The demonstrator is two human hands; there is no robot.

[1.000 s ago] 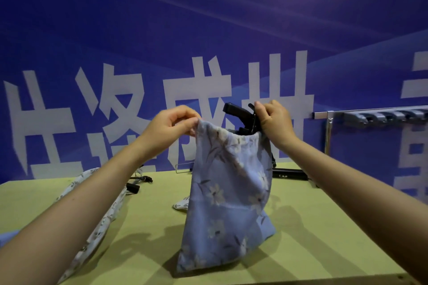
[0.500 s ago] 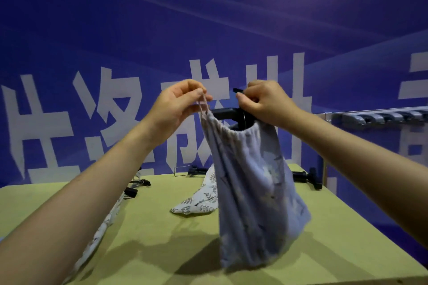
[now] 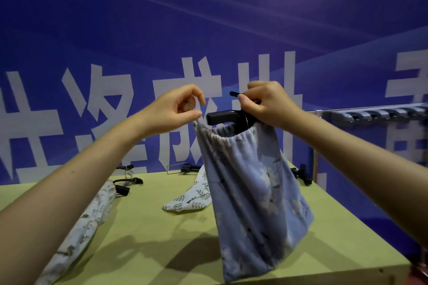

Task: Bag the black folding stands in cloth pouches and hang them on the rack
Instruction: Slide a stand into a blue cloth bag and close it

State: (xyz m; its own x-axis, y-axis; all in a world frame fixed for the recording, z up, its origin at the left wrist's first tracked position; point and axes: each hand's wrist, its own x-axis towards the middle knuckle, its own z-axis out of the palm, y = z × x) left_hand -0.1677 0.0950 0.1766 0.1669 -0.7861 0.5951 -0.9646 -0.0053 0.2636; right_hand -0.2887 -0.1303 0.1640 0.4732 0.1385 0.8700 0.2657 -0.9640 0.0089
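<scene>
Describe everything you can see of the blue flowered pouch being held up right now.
The blue pouch looks like soft cloth, blue-grey with pale flowers. It hangs in the air above the green table, its bottom swung slightly rightward. Its gathered mouth is partly cinched, with a black stand sticking out of the top. The left hand pinches its left corner; the right hand grips at the right side of the mouth, beside the stand.

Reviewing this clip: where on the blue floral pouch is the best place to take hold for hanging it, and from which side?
Probably at the gathered drawstring mouth, from above. The blue floral pouch hangs with its weight low, and a black folding stand pokes out the top. The left hand and right hand already pinch that rim at opposite ends.
</scene>
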